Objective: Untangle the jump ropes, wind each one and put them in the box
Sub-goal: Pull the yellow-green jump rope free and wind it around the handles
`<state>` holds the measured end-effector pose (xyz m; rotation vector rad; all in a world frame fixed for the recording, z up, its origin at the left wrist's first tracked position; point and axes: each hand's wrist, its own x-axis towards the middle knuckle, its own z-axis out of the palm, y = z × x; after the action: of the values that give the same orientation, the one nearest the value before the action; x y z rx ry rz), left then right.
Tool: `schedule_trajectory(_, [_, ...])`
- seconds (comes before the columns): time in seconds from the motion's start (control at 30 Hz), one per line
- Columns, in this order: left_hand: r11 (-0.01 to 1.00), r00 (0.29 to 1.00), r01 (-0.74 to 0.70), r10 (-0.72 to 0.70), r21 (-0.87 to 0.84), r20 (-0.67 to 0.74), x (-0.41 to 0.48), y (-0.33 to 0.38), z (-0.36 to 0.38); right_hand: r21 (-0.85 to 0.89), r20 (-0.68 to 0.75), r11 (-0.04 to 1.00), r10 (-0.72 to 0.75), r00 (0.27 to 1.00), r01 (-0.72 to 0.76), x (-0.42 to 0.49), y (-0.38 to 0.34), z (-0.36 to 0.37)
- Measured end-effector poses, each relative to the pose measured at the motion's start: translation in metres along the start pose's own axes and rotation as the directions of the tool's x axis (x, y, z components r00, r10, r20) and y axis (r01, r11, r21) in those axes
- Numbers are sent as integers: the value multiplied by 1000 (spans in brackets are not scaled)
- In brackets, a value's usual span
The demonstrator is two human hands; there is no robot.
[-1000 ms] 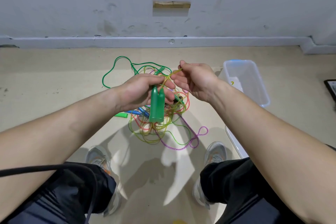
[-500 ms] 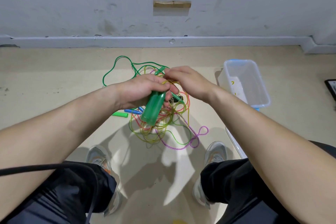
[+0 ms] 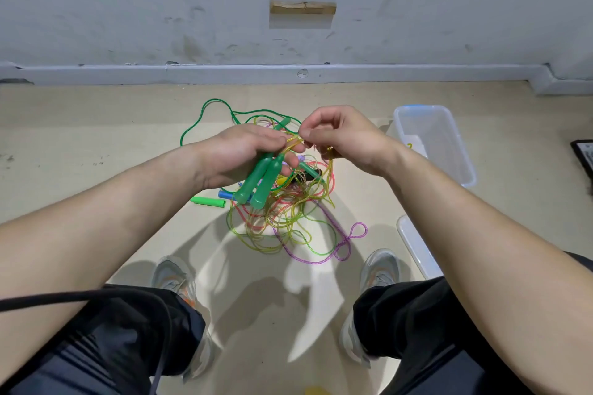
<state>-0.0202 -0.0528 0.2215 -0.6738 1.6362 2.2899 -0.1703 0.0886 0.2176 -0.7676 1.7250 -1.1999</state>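
Right fingers: the fingers (image 3: 310,137) of your right hand (image 3: 345,141) are curled in narrow, their tips pinching the yellow cord (image 3: 292,142).
Left fingers: the fingers (image 3: 269,137) of your left hand (image 3: 239,155) are wrapped round the two green handles (image 3: 256,184), with the thumb pressed over their upper ends.
Green handles: they lie side by side in your grip, touching, tilted with their thick ends down and to the left.
Yellow cord: it runs from the top of the handles across the small gap between your hands. Another strand hangs below your right hand into the pile.
Hands: both are held close together, almost touching, above the tangle (image 3: 288,218).
Tangle: yellow, red and green cords lie heaped on the floor (image 3: 96,125) under your hands. A dark green cord (image 3: 205,109) loops out at the far left and a purple cord (image 3: 354,234) loops out at the near right.
Loose handles: a light green handle (image 3: 208,201) and a blue handle (image 3: 224,194) lie at the left edge of the pile.
Box: the clear box (image 3: 449,151) stands open on the floor, right of your right hand and apart from the pile.
Lid: the lid (image 3: 415,247) lies on the floor by your right knee.
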Motion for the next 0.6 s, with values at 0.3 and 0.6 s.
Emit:
schedule_trajectory(0.3, [999, 994, 2, -6, 38, 106, -1, -3, 1, -57, -98, 994, -97, 990, 91, 3, -2, -3])
schedule_trajectory(0.6, [993, 995, -76, 82, -92, 60, -6, 13, -7, -168, -177, 983, -100, 979, 70, 0, 3, 11])
